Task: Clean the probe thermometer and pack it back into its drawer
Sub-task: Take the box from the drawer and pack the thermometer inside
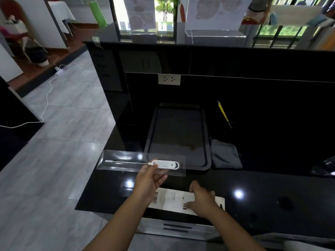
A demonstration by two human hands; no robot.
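The white probe thermometer (164,164) lies inside a clear plastic tray (119,161), its thin probe pointing left. My left hand (149,180) holds the tray and thermometer body from below, just above the black counter (262,187). My right hand (201,198) rests flat on a white printed packaging card (170,196) at the counter's front edge. Below the edge, a white drawer front (177,228) shows between my forearms.
A black tray (178,136) lies on the counter behind the thermometer. A folded grey cloth (225,156) sits to its right. A yellow pencil-like stick (223,114) leans farther back. A wall socket (169,79) is on the back panel. Grey tiled floor lies to the left.
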